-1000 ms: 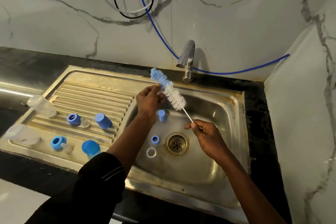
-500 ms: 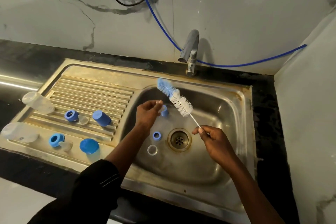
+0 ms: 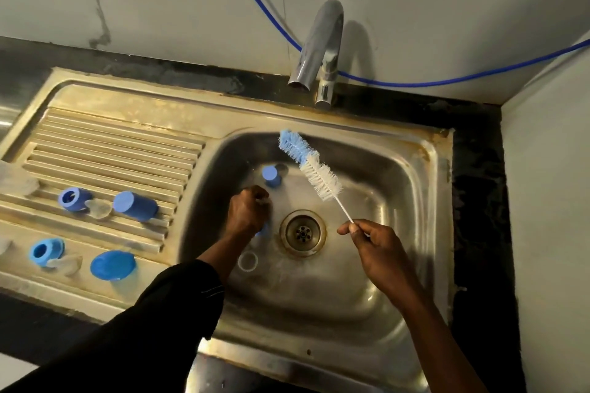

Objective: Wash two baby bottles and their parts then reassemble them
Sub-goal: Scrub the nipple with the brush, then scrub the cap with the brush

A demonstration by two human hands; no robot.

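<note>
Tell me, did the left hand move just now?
Yes. The left hand left the brush and dropped past the blue cap, ending down beside the drain.

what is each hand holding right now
Left hand: cannot be told, curled and blurred.
Right hand: pinching the handle of the blue-and-white bristled bottle brush.

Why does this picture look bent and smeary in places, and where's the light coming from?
Head view: the wide lens bows the sink rim; the left hand is motion-blurred, the right hand and brush are sharp; the tap casts its shadow rightward on the wall, so light likely comes from the left; overall dim and yellowish.
</note>
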